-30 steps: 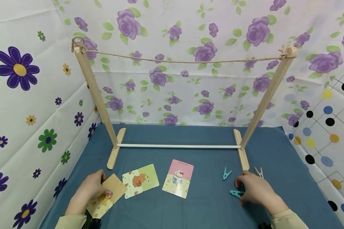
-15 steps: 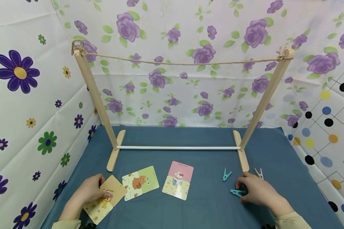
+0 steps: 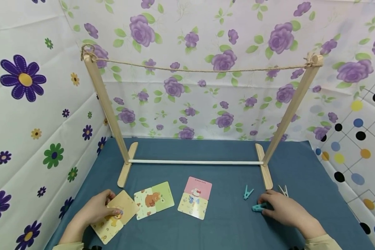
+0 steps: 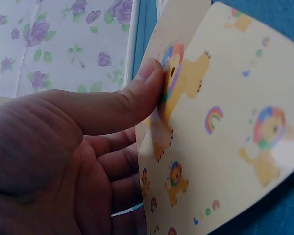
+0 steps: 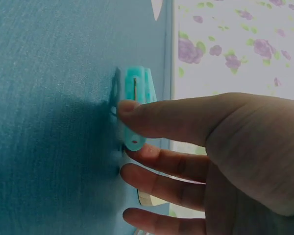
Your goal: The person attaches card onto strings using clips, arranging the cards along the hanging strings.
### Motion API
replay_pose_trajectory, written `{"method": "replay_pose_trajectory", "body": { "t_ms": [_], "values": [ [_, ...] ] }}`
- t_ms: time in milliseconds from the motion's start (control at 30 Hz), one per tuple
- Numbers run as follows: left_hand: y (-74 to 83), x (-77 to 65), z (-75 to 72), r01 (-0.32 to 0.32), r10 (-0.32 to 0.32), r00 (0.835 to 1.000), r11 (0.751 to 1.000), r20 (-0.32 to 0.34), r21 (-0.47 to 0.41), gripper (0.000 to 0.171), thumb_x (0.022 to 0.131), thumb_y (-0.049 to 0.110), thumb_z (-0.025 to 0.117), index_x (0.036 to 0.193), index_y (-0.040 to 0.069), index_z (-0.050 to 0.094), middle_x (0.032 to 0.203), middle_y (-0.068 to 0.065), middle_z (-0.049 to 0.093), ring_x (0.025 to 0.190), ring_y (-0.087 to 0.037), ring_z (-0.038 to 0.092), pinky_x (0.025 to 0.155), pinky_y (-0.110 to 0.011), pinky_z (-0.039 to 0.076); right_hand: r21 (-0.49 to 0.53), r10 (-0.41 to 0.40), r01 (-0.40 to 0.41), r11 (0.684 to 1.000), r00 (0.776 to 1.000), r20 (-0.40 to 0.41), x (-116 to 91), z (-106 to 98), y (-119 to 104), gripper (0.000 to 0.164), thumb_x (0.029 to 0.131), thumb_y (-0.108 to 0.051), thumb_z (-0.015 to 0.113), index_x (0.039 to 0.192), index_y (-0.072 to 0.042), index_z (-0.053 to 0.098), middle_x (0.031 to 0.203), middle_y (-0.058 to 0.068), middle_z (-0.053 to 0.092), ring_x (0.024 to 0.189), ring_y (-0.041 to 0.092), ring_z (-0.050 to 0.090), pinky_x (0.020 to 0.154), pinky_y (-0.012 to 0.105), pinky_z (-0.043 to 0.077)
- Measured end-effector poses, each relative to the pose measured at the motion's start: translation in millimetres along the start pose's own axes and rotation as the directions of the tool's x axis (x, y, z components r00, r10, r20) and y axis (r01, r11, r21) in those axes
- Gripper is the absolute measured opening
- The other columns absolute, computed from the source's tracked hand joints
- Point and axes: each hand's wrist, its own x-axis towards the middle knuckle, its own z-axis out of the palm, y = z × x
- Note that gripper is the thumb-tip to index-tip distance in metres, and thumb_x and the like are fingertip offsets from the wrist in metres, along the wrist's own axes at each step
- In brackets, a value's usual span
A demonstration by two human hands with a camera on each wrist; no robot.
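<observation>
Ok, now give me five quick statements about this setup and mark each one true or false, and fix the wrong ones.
1. The left hand holds the lion card. True.
2. The bear card hangs from the rope. False: the bear card lies on the blue cloth, and nothing hangs from the rope.
3. The right hand pinches a teal clothespin. True.
4. The white rod joins the tops of the wooden posts. False: the white rod runs low, near the feet of the wooden posts.
5. In the head view, the pink-and-yellow card lies right of the bear card. True.
</observation>
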Motion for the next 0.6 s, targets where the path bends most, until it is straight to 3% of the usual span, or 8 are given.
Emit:
{"method": "replay_pose_trajectory", "body": {
  "t_ms": [267,467,600],
  "values": [
    [1.1,-0.9,-6.5,-0.009,0.011,1.0,0.997,0.026,-0.07,0.027,0.099,0.011,0.078,0.119,-0.002,0.067,0.091,-0.006,0.059,0.079,-0.022,0.055,0.071,-0.038,0.043,0.051,-0.025,0.026,0.998,0.999,-0.021,2.1,-4.4,0.9,0.017,0.095,-0.019,0.084,0.107,-0.024,0.073,0.094,-0.012,0.064,0.08,0.007,0.055,0.071,0.037,0.05],
    [-0.4,-1.1,-11.1,-0.002,0.006,1.0,0.992,0.031,-0.128,0.025,0.099,0.007,0.076,0.121,-0.003,0.067,0.094,-0.006,0.065,0.081,-0.023,0.059,0.072,-0.037,0.048,0.055,-0.058,0.061,0.997,0.997,-0.055,1.8,-2.5,4.6,0.021,0.097,-0.021,0.081,0.117,-0.019,0.075,0.101,-0.009,0.066,0.082,0.005,0.055,0.071,0.034,0.05],
    [-0.6,-1.0,-11.2,-0.001,0.003,1.0,0.985,0.009,-0.173,0.023,0.098,0.008,0.079,0.117,-0.001,0.069,0.087,-0.006,0.062,0.078,-0.023,0.057,0.066,-0.033,0.045,0.037,-0.083,0.087,0.996,0.992,-0.092,1.1,-1.9,6.0,0.025,0.099,-0.026,0.08,0.121,-0.016,0.076,0.102,-0.01,0.065,0.083,0.004,0.055,0.071,0.034,0.05]
  ]
}}
